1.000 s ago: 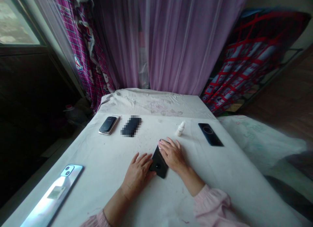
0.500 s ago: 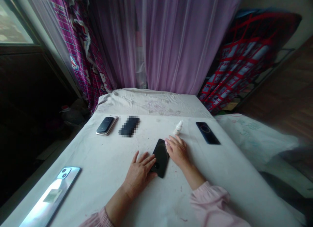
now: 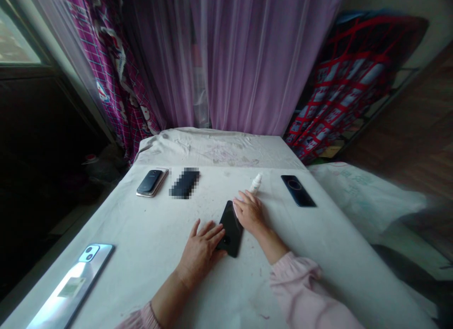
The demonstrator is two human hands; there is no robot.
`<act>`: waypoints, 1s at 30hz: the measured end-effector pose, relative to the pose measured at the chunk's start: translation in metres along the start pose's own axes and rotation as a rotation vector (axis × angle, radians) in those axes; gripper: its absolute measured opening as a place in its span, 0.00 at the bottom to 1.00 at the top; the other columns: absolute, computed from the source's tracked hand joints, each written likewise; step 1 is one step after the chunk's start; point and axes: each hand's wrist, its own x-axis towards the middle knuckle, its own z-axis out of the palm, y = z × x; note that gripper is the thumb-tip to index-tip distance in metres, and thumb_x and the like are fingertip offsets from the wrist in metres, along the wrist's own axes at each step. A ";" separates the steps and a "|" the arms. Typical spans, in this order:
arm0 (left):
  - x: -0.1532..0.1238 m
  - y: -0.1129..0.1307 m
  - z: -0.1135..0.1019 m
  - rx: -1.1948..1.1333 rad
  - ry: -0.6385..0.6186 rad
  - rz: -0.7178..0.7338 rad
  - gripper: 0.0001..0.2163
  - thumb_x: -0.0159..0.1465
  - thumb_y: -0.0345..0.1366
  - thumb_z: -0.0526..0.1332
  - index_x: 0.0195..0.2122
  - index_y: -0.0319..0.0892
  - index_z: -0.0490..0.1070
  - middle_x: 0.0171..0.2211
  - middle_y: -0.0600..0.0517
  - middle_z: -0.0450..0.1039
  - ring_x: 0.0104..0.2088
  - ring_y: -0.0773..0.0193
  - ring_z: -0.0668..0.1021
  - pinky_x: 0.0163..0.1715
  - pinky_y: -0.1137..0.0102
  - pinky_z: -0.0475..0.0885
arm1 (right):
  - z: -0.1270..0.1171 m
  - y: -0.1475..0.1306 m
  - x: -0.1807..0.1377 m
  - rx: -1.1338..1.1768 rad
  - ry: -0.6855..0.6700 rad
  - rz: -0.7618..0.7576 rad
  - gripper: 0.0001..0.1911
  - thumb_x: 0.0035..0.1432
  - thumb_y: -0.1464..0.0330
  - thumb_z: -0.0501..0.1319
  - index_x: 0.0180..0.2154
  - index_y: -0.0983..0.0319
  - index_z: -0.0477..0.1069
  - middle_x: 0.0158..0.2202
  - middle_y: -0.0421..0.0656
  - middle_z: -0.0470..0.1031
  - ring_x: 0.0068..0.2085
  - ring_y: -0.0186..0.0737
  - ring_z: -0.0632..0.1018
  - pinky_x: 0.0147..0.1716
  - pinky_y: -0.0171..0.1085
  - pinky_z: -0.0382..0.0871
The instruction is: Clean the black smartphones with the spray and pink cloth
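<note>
A black phone (image 3: 230, 227) lies back-up on the white cloth-covered table (image 3: 148, 234), its camera lens at the near end. My left hand (image 3: 201, 249) rests flat beside it, fingers spread, the fingertips touching its left edge. My right hand (image 3: 248, 212) lies over the phone's upper right edge, fingers together and stretched out on it. A small white dropper bottle (image 3: 256, 183) stands just beyond my right hand.
A dark phone (image 3: 297, 190) lies at the far right. A dark blue phone (image 3: 151, 182) and a blurred-out dark phone (image 3: 184, 183) lie at the far left. A silver phone (image 3: 72, 284) lies at the near left edge. Purple curtains (image 3: 247, 60) hang behind.
My right hand has slid off the phone's middle toward its upper right edge, uncovering most of it. The phone now lies flatter on the cloth. My left hand has stayed in place.
</note>
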 end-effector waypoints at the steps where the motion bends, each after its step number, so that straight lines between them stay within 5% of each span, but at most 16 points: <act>1: 0.000 0.000 0.000 -0.002 -0.005 0.001 0.21 0.65 0.46 0.60 0.58 0.48 0.66 0.58 0.49 0.69 0.60 0.50 0.67 0.62 0.45 0.50 | 0.002 -0.004 0.006 0.014 -0.026 -0.018 0.15 0.65 0.67 0.53 0.44 0.56 0.78 0.54 0.46 0.72 0.58 0.49 0.65 0.55 0.48 0.58; 6: -0.001 0.003 0.001 -0.009 0.046 -0.019 0.20 0.64 0.47 0.60 0.57 0.50 0.68 0.56 0.49 0.71 0.59 0.51 0.69 0.62 0.45 0.50 | -0.003 -0.016 0.013 0.009 -0.110 -0.028 0.15 0.66 0.65 0.52 0.49 0.51 0.74 0.56 0.44 0.71 0.59 0.48 0.65 0.55 0.49 0.56; 10: -0.003 0.005 0.002 0.028 0.089 -0.031 0.20 0.64 0.46 0.61 0.57 0.50 0.68 0.55 0.48 0.72 0.58 0.50 0.69 0.62 0.44 0.50 | -0.016 -0.011 -0.013 -0.089 -0.065 0.136 0.17 0.67 0.64 0.49 0.51 0.54 0.73 0.57 0.47 0.70 0.60 0.53 0.63 0.55 0.56 0.52; 15: -0.002 0.018 0.010 0.113 0.093 -0.038 0.19 0.64 0.43 0.61 0.56 0.46 0.69 0.55 0.46 0.72 0.56 0.49 0.71 0.60 0.45 0.57 | -0.021 -0.003 -0.040 -0.079 -0.089 0.209 0.20 0.67 0.67 0.48 0.57 0.59 0.67 0.57 0.47 0.70 0.59 0.50 0.64 0.55 0.52 0.53; 21: 0.004 0.042 0.025 0.067 0.051 0.110 0.18 0.67 0.37 0.57 0.57 0.40 0.67 0.56 0.44 0.71 0.56 0.55 0.72 0.59 0.56 0.64 | -0.015 -0.001 -0.012 -0.023 -0.220 0.100 0.21 0.66 0.68 0.47 0.57 0.57 0.68 0.58 0.44 0.69 0.61 0.49 0.62 0.56 0.47 0.55; 30: 0.008 -0.006 -0.003 0.035 -0.004 0.095 0.20 0.65 0.42 0.60 0.58 0.47 0.67 0.59 0.46 0.67 0.61 0.50 0.66 0.61 0.47 0.56 | -0.012 -0.015 0.030 0.102 -0.498 -0.099 0.19 0.67 0.64 0.49 0.56 0.44 0.67 0.64 0.39 0.60 0.66 0.49 0.53 0.60 0.49 0.52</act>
